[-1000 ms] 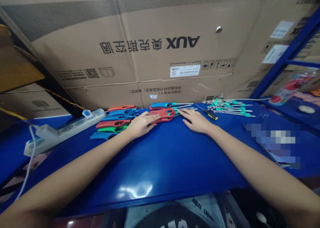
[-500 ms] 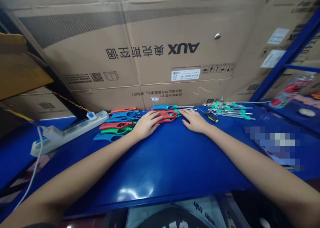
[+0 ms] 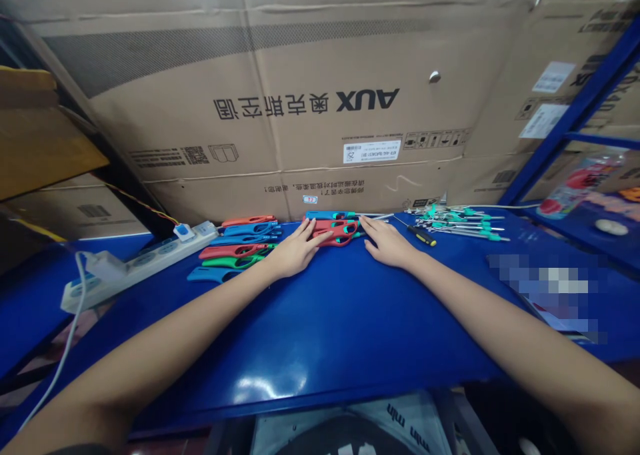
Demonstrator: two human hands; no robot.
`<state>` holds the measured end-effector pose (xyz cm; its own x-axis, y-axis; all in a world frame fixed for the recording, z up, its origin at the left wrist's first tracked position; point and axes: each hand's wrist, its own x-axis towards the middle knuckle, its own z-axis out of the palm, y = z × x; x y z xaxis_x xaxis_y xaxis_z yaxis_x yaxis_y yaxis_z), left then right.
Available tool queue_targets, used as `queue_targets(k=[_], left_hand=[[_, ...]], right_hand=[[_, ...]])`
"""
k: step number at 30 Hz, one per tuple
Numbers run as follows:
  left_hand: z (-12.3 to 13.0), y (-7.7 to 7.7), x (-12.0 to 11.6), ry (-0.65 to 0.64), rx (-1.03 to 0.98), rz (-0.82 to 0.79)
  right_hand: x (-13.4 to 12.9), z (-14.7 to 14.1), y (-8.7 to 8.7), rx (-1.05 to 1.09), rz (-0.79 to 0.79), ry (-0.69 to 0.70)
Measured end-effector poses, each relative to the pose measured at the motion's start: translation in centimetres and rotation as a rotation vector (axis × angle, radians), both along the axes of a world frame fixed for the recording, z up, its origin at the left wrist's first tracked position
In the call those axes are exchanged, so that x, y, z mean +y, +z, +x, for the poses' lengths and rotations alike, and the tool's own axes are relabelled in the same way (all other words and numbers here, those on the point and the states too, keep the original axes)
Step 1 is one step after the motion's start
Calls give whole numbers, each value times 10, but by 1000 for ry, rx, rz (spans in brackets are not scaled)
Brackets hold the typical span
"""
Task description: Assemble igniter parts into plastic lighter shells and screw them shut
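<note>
Fingers spread, my left hand lies at the left ends of the red lighters on the blue table. My right hand rests flat with its fingers apart over their metal rods at the right end. Behind them lies a blue lighter with its rod pointing right. Left of my left hand is a row of handles: an orange one, blue ones, a red one, a green one and a blue one nearest me.
Green-tipped metal rods lie in a pile at the back right, beside a yellow-black screwdriver. A power strip is at the left. A large cardboard sheet stands behind the table. A bottle stands at the right.
My left hand's fingers have shifted slightly left and spread wider, uncovering more of the red lighters. My right hand has barely moved.
</note>
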<state>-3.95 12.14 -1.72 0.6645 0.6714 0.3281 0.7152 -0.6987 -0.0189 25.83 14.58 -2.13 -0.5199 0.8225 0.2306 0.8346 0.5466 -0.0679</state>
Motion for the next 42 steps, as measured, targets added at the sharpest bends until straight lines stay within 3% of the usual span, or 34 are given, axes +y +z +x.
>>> queue_targets(k=[16,31,42], left_hand=[[-4,-1,24,59,-71,-80],[-9,-1,41,38,-103,-119],[-10,-2,34,50,-100,-60]], right_hand=[[13,-7,5,-51,149,17],[21,-14,17,-129,100,11],[21,-36,25,-101,48,24]])
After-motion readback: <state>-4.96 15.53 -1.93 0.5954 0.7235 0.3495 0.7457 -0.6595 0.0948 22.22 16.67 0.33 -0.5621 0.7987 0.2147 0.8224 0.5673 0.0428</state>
